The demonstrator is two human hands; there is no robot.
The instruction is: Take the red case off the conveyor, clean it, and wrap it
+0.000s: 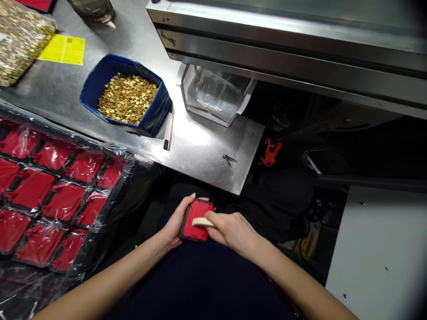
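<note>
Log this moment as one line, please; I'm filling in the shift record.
left hand: holds red part | right hand: presses pale tool on it | blue bin of brass pieces on bench

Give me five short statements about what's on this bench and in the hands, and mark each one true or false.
1. The left hand holds a red plastic part with a black rim. True.
2. The right hand presses a pale cream flat tool against that part. True.
3. The blue bin holds silver washers. False: it holds small brass-coloured pieces.
4. The tray of red parts under clear film lies to the person's right. False: it lies to the left.
5. The yellow paper label lies inside the blue bin. False: it lies on the steel table, beside a bag of brass pieces.
</note>
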